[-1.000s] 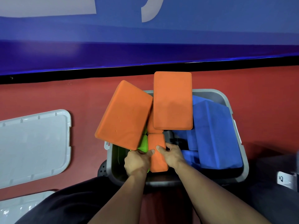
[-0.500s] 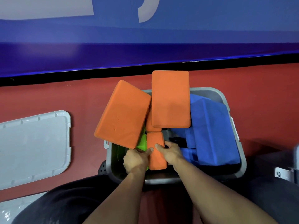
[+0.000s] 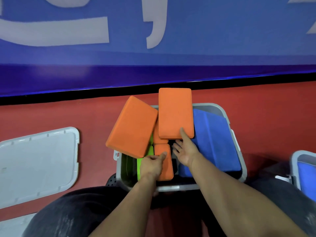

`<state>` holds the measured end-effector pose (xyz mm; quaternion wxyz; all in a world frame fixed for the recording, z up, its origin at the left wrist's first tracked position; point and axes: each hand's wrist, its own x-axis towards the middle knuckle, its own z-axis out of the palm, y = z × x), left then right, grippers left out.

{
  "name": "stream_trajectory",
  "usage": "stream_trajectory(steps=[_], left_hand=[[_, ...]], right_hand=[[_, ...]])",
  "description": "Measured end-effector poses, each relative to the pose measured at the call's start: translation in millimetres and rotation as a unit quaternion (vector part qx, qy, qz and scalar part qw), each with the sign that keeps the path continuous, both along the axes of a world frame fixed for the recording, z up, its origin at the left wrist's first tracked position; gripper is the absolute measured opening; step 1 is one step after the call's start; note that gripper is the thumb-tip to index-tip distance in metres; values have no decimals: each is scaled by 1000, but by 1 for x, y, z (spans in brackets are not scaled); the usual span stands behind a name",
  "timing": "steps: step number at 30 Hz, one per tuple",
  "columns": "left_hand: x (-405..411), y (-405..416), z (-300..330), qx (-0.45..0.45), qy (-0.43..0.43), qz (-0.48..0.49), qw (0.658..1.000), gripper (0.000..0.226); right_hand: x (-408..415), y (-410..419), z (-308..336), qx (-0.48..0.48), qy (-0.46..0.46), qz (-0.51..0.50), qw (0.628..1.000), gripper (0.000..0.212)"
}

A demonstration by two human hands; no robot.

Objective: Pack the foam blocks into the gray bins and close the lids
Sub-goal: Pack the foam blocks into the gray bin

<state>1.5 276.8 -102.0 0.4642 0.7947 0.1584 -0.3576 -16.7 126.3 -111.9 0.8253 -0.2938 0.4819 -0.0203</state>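
A gray bin (image 3: 227,117) stands on the red floor in front of me, stuffed with foam blocks. Two big orange blocks stick out of it: a tilted one (image 3: 132,126) at the left and an upright one (image 3: 175,112) in the middle. A smaller orange block (image 3: 165,161) stands on edge near the front, with green foam (image 3: 145,156) beside it and blue blocks (image 3: 217,141) on the right. My left hand (image 3: 152,165) rests on the small orange block, thumb on its top. My right hand (image 3: 185,149) is open, its thumb touching the upright orange block's lower edge.
A gray lid (image 3: 37,163) lies flat on the floor to the left, with another lid's corner (image 3: 15,224) below it. A second gray bin (image 3: 302,170) holding blue foam shows at the right edge. A blue wall with white lettering runs behind.
My right hand has let go of the small orange block and reached up to the upright orange block, fingers spread. My left hand stays on the small block. The camera has tilted up slightly.
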Motion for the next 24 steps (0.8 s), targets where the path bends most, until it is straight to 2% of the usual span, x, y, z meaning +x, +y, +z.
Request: stream_trajectory(steps=[6, 10, 12, 15, 16, 17, 19, 22, 24], left_hand=[[9, -7, 16, -69, 8, 40, 997, 42], [11, -16, 36, -136, 19, 55, 989, 43], [17, -20, 45, -168, 18, 59, 984, 57], [36, -25, 64, -203, 10, 75, 976, 99], [43, -25, 70, -206, 4, 81, 975, 102], [48, -24, 78, -204, -9, 85, 975, 94], [58, -20, 95, -178, -35, 74, 981, 64], [76, -12, 113, -151, -60, 32, 986, 62], [85, -8, 123, -156, -58, 18, 986, 61]], right_hand=[[7, -8, 8, 42, -4, -54, 998, 81], [4, -6, 9, 15, -21, -31, 999, 74], [-2, 1, 13, 6, -38, -4, 999, 70], [-4, 10, 32, -7, -63, 30, 998, 60], [-3, 12, 41, -22, -68, 45, 996, 56], [-1, 13, 51, -37, -71, 59, 995, 52], [2, 11, 72, -56, -72, 90, 992, 50], [0, 3, 102, -81, -36, 177, 980, 68], [-4, -3, 118, -129, 20, 271, 954, 85]])
